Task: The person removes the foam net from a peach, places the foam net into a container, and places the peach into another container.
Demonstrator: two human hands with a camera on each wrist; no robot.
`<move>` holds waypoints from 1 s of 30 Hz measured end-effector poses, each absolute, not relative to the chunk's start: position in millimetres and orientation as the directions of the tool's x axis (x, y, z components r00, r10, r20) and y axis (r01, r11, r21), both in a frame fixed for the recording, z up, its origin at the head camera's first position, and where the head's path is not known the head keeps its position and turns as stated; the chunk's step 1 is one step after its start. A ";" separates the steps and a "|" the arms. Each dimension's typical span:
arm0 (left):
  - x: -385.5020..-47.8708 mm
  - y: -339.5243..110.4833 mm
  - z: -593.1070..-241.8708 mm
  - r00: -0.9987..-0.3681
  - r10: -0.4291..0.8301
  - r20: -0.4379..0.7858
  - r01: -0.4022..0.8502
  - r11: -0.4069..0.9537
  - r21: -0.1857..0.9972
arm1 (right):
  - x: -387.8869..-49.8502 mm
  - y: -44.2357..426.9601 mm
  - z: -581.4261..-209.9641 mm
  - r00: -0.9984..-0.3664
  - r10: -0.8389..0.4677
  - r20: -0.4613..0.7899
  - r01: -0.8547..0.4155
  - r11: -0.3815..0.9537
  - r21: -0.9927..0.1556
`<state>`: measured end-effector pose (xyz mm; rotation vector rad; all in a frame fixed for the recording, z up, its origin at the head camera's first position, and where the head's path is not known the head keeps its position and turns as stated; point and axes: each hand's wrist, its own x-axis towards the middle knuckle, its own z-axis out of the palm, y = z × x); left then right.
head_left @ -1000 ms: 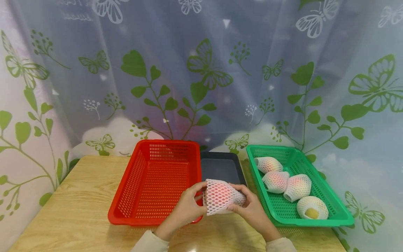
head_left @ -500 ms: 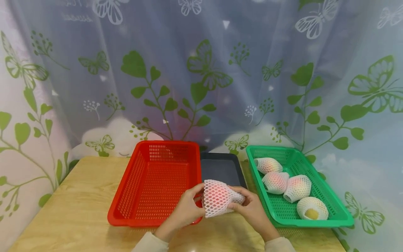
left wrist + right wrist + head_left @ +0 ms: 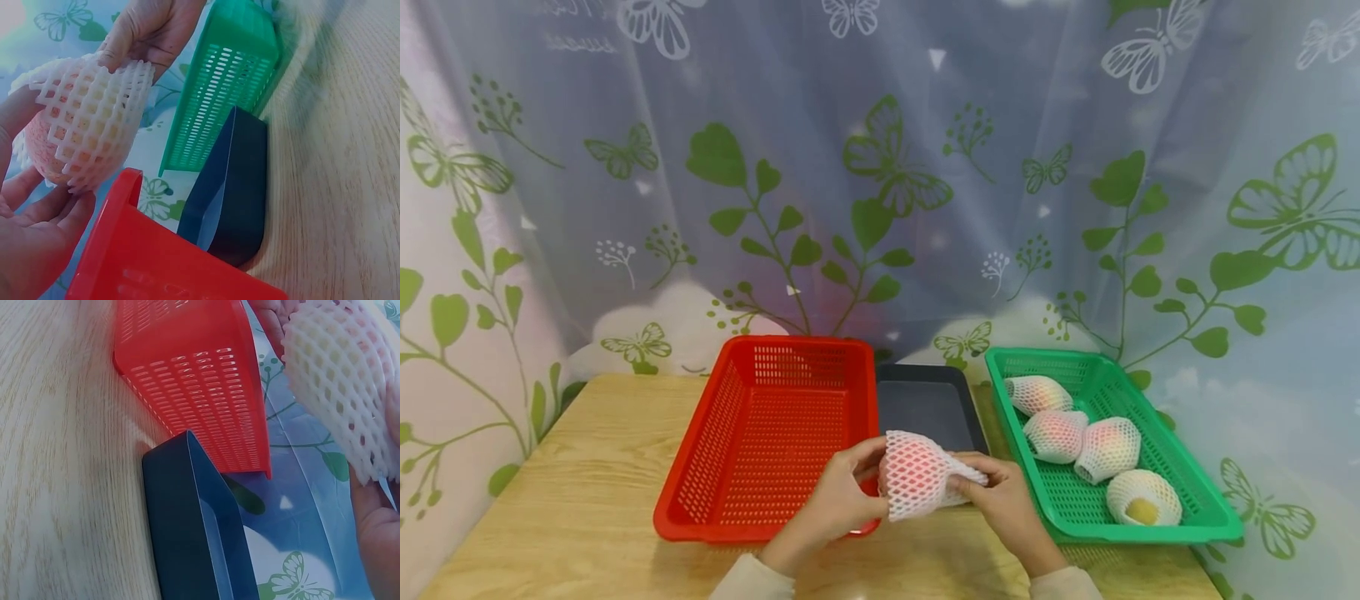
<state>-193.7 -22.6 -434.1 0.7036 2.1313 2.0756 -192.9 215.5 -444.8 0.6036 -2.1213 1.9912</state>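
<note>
In front of me, above the table's near part, both hands hold a round, pink-red speckled fruit (image 3: 42, 150) in a white foam net (image 3: 917, 475). My left hand (image 3: 848, 493) grips it from the left, thumb and fingers around the net's wide end, where bare skin of the fruit shows in the left wrist view. On the right side, my right hand (image 3: 1009, 505) pinches the narrow, gathered end of the net between thumb and fingers. The right wrist view shows that tapering end of the foam net (image 3: 344, 381) in the fingers.
A red basket (image 3: 696, 467) stands to the left. Behind the hands lies a dark shallow tray (image 3: 925, 408). At the right, a green basket (image 3: 1210, 492) contains several net-wrapped fruits (image 3: 1108, 448). A printed curtain (image 3: 970, 275) hangs behind the wooden table (image 3: 557, 483).
The right hand has shifted slightly down and right, and the net's narrow end looks flatter and more drawn out. The left hand stays around the wide end; the baskets have not moved.
</note>
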 end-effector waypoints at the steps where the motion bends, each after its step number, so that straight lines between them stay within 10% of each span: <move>1: -193.9 -23.4 -432.9 -0.891 0.376 0.253 0.261 -0.032 0.965 | -193.1 214.9 -444.2 -0.907 -0.165 0.387 -0.398 0.037 -0.917; 30: -202.3 -56.4 -426.8 -0.927 0.311 0.211 0.215 -0.023 0.976 | -204.1 215.1 -438.7 -0.959 -0.081 0.271 -0.277 0.083 -0.957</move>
